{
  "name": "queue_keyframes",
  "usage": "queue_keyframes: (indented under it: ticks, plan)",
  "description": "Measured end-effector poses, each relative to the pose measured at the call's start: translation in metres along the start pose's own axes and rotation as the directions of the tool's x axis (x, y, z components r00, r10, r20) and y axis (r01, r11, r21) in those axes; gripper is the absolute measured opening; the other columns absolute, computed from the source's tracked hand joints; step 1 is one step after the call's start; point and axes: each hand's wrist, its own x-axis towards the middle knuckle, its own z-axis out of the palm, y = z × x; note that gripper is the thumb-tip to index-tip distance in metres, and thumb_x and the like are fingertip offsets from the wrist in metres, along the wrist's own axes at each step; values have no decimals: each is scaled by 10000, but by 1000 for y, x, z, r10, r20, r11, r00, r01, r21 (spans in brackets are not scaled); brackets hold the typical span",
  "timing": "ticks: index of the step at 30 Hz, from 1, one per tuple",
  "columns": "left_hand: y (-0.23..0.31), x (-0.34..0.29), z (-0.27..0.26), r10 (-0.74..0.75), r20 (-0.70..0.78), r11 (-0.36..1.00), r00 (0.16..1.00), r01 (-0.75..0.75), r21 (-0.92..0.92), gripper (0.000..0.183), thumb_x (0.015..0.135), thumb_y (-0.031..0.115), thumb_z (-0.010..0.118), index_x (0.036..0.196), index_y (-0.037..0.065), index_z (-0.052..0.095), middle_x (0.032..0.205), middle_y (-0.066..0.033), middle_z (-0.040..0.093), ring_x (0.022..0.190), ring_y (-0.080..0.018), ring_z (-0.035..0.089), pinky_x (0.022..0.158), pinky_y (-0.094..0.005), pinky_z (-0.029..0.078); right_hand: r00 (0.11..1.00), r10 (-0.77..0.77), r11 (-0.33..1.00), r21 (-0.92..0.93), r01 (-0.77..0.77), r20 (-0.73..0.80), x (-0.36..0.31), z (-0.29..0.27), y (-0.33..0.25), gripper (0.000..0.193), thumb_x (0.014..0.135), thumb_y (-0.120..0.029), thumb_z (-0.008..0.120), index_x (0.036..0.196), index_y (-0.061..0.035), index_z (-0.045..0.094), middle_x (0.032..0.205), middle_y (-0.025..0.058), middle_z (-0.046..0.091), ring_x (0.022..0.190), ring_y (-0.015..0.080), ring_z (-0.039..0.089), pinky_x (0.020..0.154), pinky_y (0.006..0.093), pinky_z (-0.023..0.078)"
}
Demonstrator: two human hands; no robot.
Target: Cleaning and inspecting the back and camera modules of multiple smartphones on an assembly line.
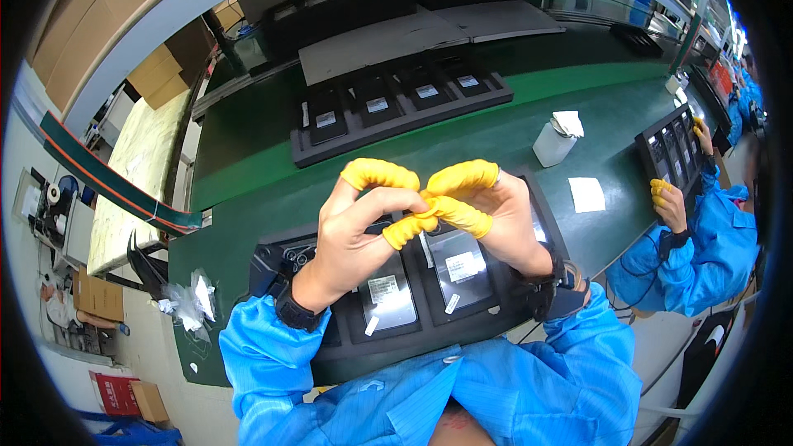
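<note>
My left hand (351, 235) and my right hand (505, 219) meet in front of me, with yellow finger cots (462, 175) on the thumbs and forefingers. Their tips are pinched together at one spot, and whatever lies between them is hidden or is only yellow rubber. Beneath my hands, a black foam tray (421, 330) holds flat dark devices with glossy faces. White labels are on a device at left (388, 301) and a device at right (460, 268). My hands partly cover the tray's far side.
Farther back on the green bench, another black foam tray (380, 134) holds several dark labelled devices. A white bottle (554, 145) with tissue on top and a white paper square (586, 195) stand to the right. Beyond, a co-worker's hands hold another tray (673, 147). Clear plastic bags (194, 301) hang at left.
</note>
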Motion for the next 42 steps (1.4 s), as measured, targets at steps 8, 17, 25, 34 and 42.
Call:
queue_keyframes:
  ticks: [8, 17, 25, 34, 42]
  plan:
    - [13, -10, -17, 18, -20, 975, 1000, -13, 221, 248, 618, 152, 831, 847, 119, 740, 1140, -134, 603, 1140, -294, 507, 956, -383, 406, 959, 269, 926, 250, -284, 95, -4, 10, 1, 223, 825, -27, 690, 1036, 29, 642, 1015, 100, 668, 922, 159, 644, 849, 288, 522]
    - [9, -12, -28, -11, 110, 983, 994, -10, 183, 259, 632, 165, 794, 888, 144, 759, 1347, -221, 481, 1366, -358, 304, 1070, -413, 317, 903, 411, 870, 240, -430, 126, -2, 16, -3, 165, 846, -44, 664, 986, 42, 645, 943, 111, 678, 854, 174, 664, 804, 287, 535]
    - [-8, -19, -22, -28, 82, 1000, 996, 28, 1, 285, 673, 115, 782, 955, 150, 750, 1375, -237, 447, 1391, -375, 230, 1070, -437, 284, 902, 407, 865, 254, -432, 147, 5, 15, 0, 213, 827, -58, 697, 1008, 19, 614, 969, 85, 651, 906, 143, 630, 835, 267, 514]
    - [1, -26, -14, 23, -16, 932, 1000, -15, 363, 331, 618, 102, 795, 930, 201, 749, 1379, -223, 443, 1358, -424, 262, 1086, -485, 286, 964, 263, 962, 68, -265, 40, -4, 13, 9, 227, 817, -24, 696, 1039, 17, 678, 1005, 94, 682, 896, 137, 647, 830, 261, 524]
    - [-11, -29, -11, 53, 78, 968, 996, -70, 239, 315, 657, 112, 774, 967, 144, 733, 1378, -218, 444, 1372, -436, 226, 1088, -524, 263, 955, 287, 956, 36, -291, 78, -8, 19, 10, 203, 822, -24, 688, 1022, 7, 690, 974, 89, 691, 880, 132, 645, 794, 252, 524]
